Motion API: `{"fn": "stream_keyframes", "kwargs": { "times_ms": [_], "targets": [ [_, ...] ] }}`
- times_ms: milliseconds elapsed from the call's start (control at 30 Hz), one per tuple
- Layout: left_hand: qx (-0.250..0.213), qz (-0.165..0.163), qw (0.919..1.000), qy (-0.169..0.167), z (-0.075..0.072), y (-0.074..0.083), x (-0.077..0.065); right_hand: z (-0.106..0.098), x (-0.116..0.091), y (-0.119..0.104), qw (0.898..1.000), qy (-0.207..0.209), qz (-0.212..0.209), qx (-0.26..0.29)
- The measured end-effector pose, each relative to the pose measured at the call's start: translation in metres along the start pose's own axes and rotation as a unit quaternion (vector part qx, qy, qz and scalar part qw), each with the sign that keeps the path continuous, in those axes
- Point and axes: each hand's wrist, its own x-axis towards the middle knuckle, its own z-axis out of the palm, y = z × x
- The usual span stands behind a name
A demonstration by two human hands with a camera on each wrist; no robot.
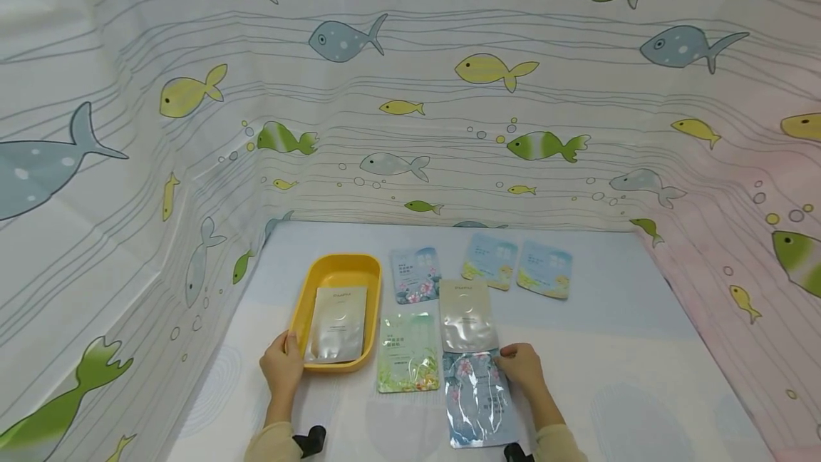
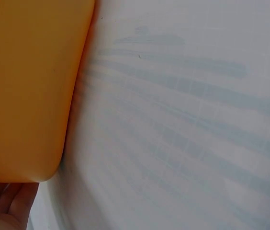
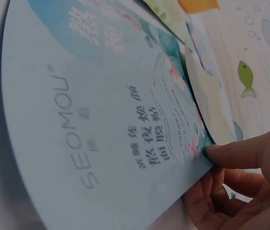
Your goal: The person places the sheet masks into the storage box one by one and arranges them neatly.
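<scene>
My left hand [image 1: 283, 366] grips the near left rim of a yellow tray [image 1: 375, 284], its thumb over the edge. In the left wrist view its fingers [image 2: 16, 203] lie against the tray's outer side. Inside the tray lies a silver face mask packet [image 1: 339, 321]. My right hand [image 1: 522, 364] pinches the upper right corner of a blue flowered face mask packet [image 1: 477, 405]. The right wrist view shows the thumb [image 3: 235, 154] on top of this packet and the other fingers beneath. Another silver packet [image 1: 467, 316] lies just beyond the blue one, edges meeting in the head view.
A green face mask packet [image 1: 408, 353] lies between the tray and the blue packet. Farther back are a smaller flowered packet [image 1: 415, 275] and two light blue packets [image 1: 490, 261]. A fish-patterned curtain [image 1: 410, 91] encloses the white table [image 1: 616, 348] at the back and sides.
</scene>
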Motion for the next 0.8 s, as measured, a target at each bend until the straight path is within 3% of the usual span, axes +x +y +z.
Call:
{"fn": "stream_keyframes", "kwargs": {
  "times_ms": [300, 800],
  "targets": [
    [0.006, -0.010, 0.9999, -0.005, -0.001, -0.001, 0.000, -0.009, -0.003, -0.001, 0.995, -0.071, 0.001, 0.068],
    [0.005, 0.012, 0.9999, 0.007, 0.003, -0.003, 0.001, -0.012, -0.007, 0.001, 0.994, -0.056, 0.000, 0.095]
  ]
}}
